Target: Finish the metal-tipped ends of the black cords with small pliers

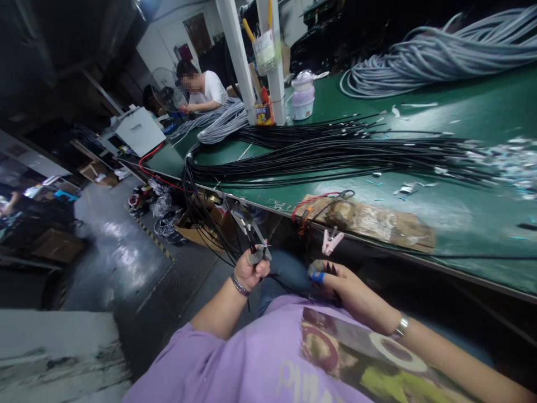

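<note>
left hand (250,270) grip pinching black cable ends (257,246), right hand (335,280) grip closed on small cutter (321,272)

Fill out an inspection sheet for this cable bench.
Surface: green bench top, worn cardboard pad at its front edge.
Job's things: black cable bundle across the bench, ends hanging off the edge.
Clutter: paper scraps, pink clip, lilac jug.
Hands: left hand gripping black cable ends; right hand closed on a small tool, blue tape on one finger.
Cables: grey cable coils behind.
Surroundings: a seated person, cartons on floor.
</note>
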A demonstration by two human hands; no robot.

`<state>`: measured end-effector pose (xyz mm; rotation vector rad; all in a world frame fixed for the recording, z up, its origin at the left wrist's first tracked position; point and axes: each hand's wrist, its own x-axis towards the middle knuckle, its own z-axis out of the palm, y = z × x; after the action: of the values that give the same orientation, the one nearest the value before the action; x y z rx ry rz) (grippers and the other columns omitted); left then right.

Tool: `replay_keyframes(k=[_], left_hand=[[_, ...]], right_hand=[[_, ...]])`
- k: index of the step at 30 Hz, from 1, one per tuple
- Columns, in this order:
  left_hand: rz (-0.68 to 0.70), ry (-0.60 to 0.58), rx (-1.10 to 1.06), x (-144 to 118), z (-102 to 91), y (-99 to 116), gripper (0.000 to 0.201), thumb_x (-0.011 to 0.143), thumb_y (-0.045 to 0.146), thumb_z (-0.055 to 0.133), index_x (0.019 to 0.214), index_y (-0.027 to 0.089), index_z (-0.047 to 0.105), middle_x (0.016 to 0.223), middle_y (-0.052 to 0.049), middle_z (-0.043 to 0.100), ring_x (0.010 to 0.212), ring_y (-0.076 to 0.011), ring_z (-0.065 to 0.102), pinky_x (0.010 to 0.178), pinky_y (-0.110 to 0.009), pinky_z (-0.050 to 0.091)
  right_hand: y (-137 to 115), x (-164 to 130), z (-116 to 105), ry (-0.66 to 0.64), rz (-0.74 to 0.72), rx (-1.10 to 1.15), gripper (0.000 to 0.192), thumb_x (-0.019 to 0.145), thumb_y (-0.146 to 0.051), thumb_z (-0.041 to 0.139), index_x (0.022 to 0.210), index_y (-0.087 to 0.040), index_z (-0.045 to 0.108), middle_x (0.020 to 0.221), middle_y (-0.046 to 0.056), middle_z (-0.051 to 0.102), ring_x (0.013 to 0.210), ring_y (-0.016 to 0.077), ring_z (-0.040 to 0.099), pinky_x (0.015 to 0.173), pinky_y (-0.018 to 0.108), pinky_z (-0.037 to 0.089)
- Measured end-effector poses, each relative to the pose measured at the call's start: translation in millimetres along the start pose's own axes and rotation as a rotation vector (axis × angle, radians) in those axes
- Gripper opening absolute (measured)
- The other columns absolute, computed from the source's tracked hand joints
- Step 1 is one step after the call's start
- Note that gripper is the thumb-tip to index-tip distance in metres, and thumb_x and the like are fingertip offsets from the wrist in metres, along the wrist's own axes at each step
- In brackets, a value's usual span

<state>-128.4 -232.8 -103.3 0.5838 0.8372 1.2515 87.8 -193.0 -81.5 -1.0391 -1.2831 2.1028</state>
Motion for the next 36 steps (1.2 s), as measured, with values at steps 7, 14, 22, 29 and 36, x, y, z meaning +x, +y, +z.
replay_keyframes(k=[7,14,22,29,36], left_hand=[[-0.009,0.019,-0.019,-1,-3.6,-2,0.035,0.068,0.045,0.071,0.059,0.014,0.056,0.033,0.008,0.031,0.028,-0.0042,0.023,0.037,-0.021,0.014],[0.008,0.065,0.018,8,-5.8,-3,0.039,0.061,0.047,0.077,0.067,0.012,0.06,0.039,0.004,0.047,0.031,-0.0065,0.039,0.036,-0.02,0.019],[0.116,0.4,0.198,32,4.0,16,0.045,0.056,0.046,0.08,0.078,0.01,0.063,0.068,-0.009,0.069,0.057,-0.0157,0.065,0.046,-0.02,0.039],[0.374,0.277,0.646,53,26.0,61,0.065,0.068,0.075,0.054,0.078,0.011,0.062,0.059,-0.003,0.064,0.037,-0.0055,0.044,0.038,-0.018,0.023],[0.583,0.012,1.373,111,113.3,102,0.043,0.087,0.053,0.048,0.072,0.017,0.066,0.061,-0.003,0.063,0.056,-0.0122,0.054,0.057,-0.022,0.039]], right_hand=[[0,2,-2,-0.03,0.049,-0.089,0.043,0.058,-0.054,0.07,0.057,-0.02,0.045,0.049,-0.008,0.035,0.045,0.0066,0.025,0.044,0.023,0.018],[-9,-3,-12,-0.104,-0.042,-0.195,0.041,0.058,-0.057,0.073,0.067,-0.019,0.058,0.064,0.0,0.056,0.059,0.0137,0.046,0.055,0.026,0.04],[-37,-18,-53,-0.265,-0.199,-0.452,0.041,0.07,-0.061,0.064,0.072,-0.02,0.066,0.076,0.005,0.067,0.075,0.0226,0.058,0.072,0.034,0.049],[-90,-34,-98,-0.131,-0.277,-0.52,0.044,0.069,-0.062,0.065,0.075,-0.019,0.069,0.074,0.005,0.066,0.071,0.0213,0.058,0.068,0.033,0.049],[-146,-12,-133,0.254,-0.473,-0.483,0.047,0.065,-0.063,0.068,0.085,-0.02,0.069,0.077,0.006,0.066,0.071,0.0202,0.058,0.068,0.032,0.049]])
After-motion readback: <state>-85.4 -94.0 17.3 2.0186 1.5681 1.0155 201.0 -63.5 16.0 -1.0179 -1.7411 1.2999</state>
